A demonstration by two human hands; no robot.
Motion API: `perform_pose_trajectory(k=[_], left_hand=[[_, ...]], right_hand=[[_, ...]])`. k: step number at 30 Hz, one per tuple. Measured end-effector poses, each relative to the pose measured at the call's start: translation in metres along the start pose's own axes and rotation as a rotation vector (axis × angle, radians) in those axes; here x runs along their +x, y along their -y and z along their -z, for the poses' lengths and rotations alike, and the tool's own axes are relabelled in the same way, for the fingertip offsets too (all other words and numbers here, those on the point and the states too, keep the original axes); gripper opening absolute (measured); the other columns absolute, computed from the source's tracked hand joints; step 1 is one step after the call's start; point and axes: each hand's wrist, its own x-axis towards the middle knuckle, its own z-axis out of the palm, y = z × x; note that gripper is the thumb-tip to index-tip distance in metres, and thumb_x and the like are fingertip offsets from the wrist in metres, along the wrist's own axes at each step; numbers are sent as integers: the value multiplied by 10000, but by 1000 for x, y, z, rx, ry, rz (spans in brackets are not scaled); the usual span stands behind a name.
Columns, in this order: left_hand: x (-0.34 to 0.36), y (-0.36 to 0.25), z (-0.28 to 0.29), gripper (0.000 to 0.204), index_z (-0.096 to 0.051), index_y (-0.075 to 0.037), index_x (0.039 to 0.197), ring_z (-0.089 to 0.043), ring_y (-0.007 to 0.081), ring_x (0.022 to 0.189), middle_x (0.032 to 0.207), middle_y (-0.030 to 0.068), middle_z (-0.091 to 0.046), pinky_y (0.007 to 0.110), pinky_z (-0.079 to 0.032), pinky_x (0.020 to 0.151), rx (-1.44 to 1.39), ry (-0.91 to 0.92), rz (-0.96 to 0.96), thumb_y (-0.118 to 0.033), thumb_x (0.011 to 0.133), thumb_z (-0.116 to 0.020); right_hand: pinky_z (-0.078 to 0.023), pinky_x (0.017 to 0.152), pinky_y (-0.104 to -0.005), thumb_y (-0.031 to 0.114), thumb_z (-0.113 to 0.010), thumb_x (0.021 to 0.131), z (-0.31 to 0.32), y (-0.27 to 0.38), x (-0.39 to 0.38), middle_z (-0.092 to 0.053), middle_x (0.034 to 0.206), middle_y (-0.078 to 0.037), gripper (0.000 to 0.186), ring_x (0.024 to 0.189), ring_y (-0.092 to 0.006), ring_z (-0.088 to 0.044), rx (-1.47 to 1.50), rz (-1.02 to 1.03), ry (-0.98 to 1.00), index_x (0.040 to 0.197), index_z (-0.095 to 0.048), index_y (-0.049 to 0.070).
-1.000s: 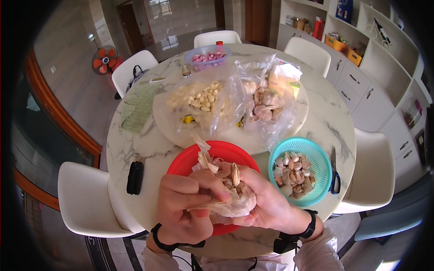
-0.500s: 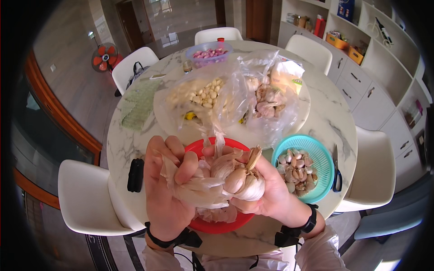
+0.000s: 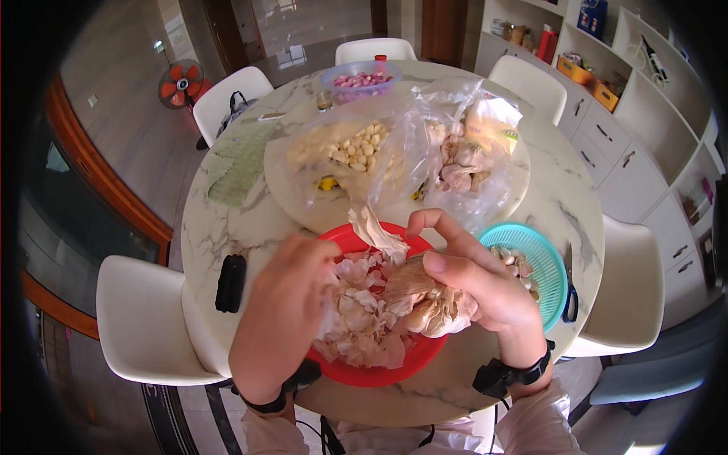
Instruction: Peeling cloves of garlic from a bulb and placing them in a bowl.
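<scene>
My right hand (image 3: 485, 277) is closed around a garlic bulb (image 3: 432, 303), the thumb pressed along its side and the index finger raised. Loose papery skin still covers the bulb, which is over the right part of a red bowl (image 3: 379, 377). To its left my left hand (image 3: 284, 303) is smeared by motion at the bowl's left side, its fingertips mostly hidden. Pale garlic skins (image 3: 364, 318) heap up in the bowl. A curled strip of skin (image 3: 377, 233) shows at the bowl's far rim, apart from my left hand; whether it touches the bulb is unclear.
A turquoise basket (image 3: 560, 280) with garlic cloves stands right, dark-handled scissors (image 3: 570, 303) beside it. Farther back, plastic bags hold peeled cloves (image 3: 360, 148) and whole bulbs (image 3: 462, 163). A black case (image 3: 230, 283), green cloth (image 3: 235, 171) and tub (image 3: 360, 92) also lie about.
My hands have moved apart: the left drew away from the garlic, the right turned the bulb. The skin between them is gone from the left hand's front, and the bowl's skin heap now shows.
</scene>
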Motion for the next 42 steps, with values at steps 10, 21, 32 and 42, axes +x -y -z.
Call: perform_pose_trajectory(k=[10,21,32,42], left_hand=[[-10,-31,-13,266,-484,20,875,-539,306,596,657,144,-529,357,-402,516,-66,173,-87,-239,865,-425],[-10,-35,-17,202,-478,-12,824,-523,298,560,633,132,-505,386,-384,473,-60,125,-144,-170,880,-365],[-7,-35,-17,143,-497,15,881,-533,296,551,654,153,-530,333,-410,503,-252,51,-37,-100,856,-416],[-8,-31,-18,179,-494,-12,774,-489,177,457,507,62,-468,278,-362,443,-505,209,1,-142,865,-412]], right_hand=[[-385,627,-174,228,-480,869,-10,-5,-2,-559,781,-33,223,745,-53,-508,-194,167,39,949,-414,31],[-333,533,-151,124,-491,859,-15,-9,-5,-500,722,20,134,623,-11,-411,-310,263,-46,920,-437,18],[-431,666,-190,189,-447,882,-6,7,-8,-569,892,-54,241,774,-59,-526,-155,182,48,1008,-478,-14],[-436,753,-240,251,-435,877,7,0,0,-565,953,-91,335,865,-128,-547,187,48,168,1030,-505,-39]])
